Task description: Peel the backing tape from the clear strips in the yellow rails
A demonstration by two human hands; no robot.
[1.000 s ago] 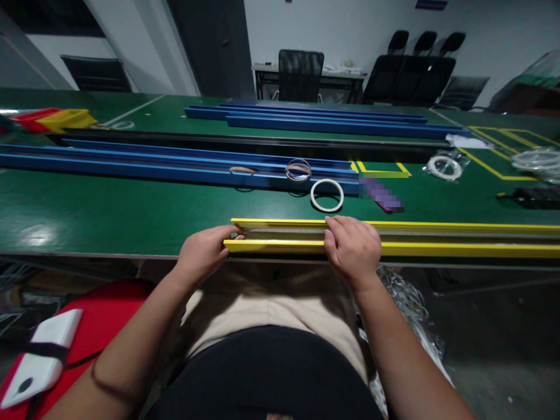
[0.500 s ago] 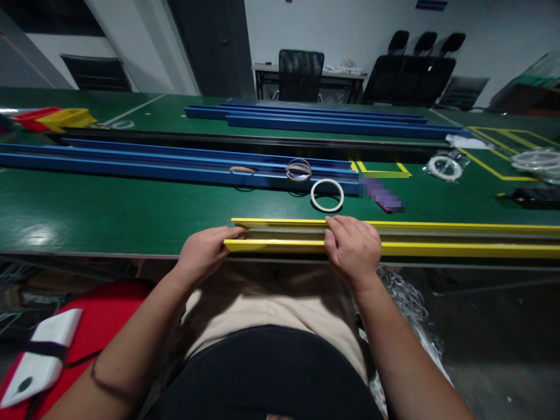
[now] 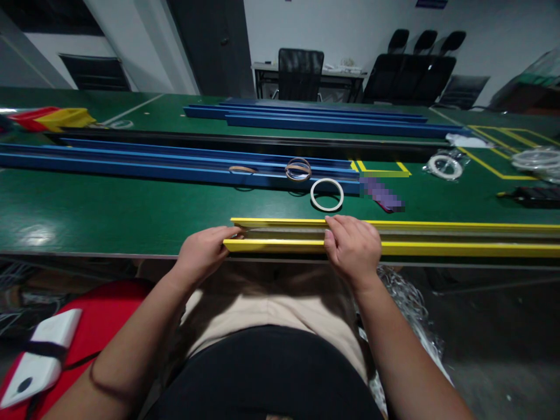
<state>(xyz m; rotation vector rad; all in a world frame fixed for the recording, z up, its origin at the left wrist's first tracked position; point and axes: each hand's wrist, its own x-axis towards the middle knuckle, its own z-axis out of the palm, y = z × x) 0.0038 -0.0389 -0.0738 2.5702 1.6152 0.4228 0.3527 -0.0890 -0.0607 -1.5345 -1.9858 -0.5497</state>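
A long yellow channel (image 3: 280, 245) lies along the front edge of the green table and runs out of view on the right. My left hand (image 3: 203, 251) is closed on its left end, with the fingertips inside the channel. My right hand (image 3: 354, 248) grips the channel farther along, fingers over the far wall and thumb at the near one. A pale strip shows inside the channel between the hands. Just beyond it lies a white ring-shaped roll of tape (image 3: 327, 209).
Blue channels (image 3: 175, 172) stretch across the table, with brown tape rings (image 3: 298, 178) on them. Behind is a black channel (image 3: 262, 140). Right are a wrapped white roll (image 3: 445, 168) and a pixelated purple item (image 3: 381, 195). A red stool (image 3: 105, 309) stands lower left.
Almost nothing differs. My left hand and the channel's left end appear shifted very slightly left; my right hand stays in place.
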